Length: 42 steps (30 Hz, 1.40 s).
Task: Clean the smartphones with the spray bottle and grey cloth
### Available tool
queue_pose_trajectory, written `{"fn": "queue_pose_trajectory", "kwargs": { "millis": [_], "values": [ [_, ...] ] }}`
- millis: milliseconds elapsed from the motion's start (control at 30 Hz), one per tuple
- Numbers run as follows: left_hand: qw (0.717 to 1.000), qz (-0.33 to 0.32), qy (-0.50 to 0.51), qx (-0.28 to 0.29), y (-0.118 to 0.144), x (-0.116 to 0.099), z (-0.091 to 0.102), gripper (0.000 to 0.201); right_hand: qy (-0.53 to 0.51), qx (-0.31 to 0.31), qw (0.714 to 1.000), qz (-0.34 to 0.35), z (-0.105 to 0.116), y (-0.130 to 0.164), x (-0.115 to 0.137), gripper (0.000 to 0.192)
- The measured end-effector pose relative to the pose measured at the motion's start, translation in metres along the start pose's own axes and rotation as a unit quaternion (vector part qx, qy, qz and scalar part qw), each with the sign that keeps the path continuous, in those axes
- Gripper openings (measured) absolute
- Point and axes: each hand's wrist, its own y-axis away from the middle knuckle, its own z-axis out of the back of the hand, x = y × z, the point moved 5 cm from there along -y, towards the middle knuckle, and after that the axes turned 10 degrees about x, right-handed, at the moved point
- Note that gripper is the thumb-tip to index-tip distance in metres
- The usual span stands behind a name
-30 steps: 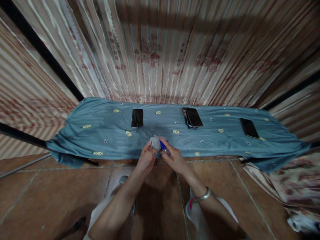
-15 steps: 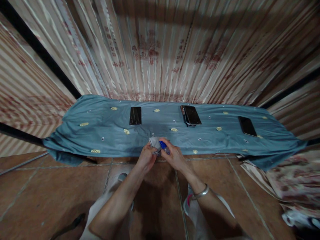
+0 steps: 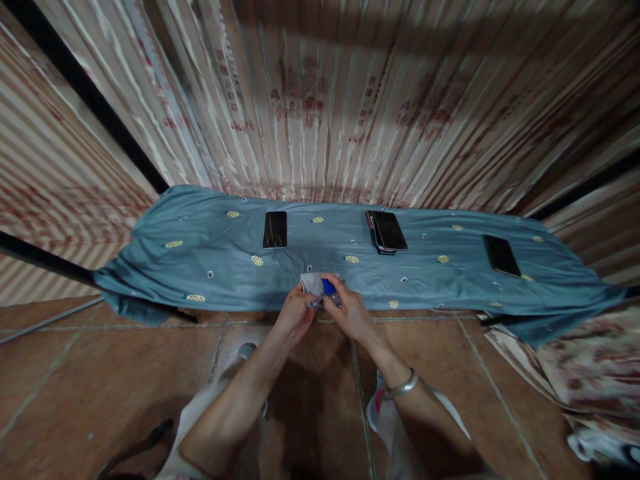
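My left hand (image 3: pixel 295 315) grips a small pale grey cloth (image 3: pixel 312 283) at the near edge of a blue-covered table (image 3: pixel 200 267). My right hand (image 3: pixel 350 313) holds a small clear bottle with a blue cap (image 3: pixel 329 289) pressed against the cloth. The two hands touch each other. On the blue cover behind them lie three dark phones: one at the left (image 3: pixel 275 229), one in the middle (image 3: pixel 387 232), which rests on another dark flat thing, and one at the right (image 3: pixel 501 255).
A striped, patterned curtain (image 3: pixel 320 100) hangs right behind the table. Brown floor tiles (image 3: pixel 75 373) lie below, with my legs and shoes (image 3: pixel 385 413) on them. Floral fabric (image 3: pixel 585 367) is heaped at the right.
My hands and what they hold have barely shifted; only the view has moved slightly.
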Motion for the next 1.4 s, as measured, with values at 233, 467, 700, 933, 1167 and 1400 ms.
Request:
{"fn": "queue_pose_trajectory", "kwargs": {
  "millis": [233,467,700,933,1167,1400],
  "values": [
    [1.000,-0.005,-0.005,-0.007,0.000,-0.003,-0.001,0.036,-0.009,-0.008,1.000,0.003,0.000,0.000,-0.001,0.045],
    [1.000,-0.010,-0.021,-0.005,0.002,-0.008,-0.005,0.033,-0.018,-0.024,1.000,0.004,0.003,0.001,0.005,0.042],
    [0.999,-0.018,-0.028,-0.012,0.002,-0.008,-0.004,0.034,-0.002,-0.017,1.000,0.012,0.003,0.001,0.006,0.043],
    [0.999,-0.008,-0.002,-0.043,0.003,-0.015,0.001,0.037,-0.069,-0.025,0.997,-0.016,0.020,-0.010,-0.025,0.061],
    [0.998,0.009,-0.008,-0.068,0.007,-0.016,0.009,0.029,0.085,-0.096,0.991,-0.043,0.038,-0.035,-0.063,0.066],
    [0.998,0.024,-0.023,-0.055,0.008,-0.014,0.009,0.027,0.056,-0.113,0.991,-0.035,0.030,-0.072,-0.067,0.058]
  ]
}}
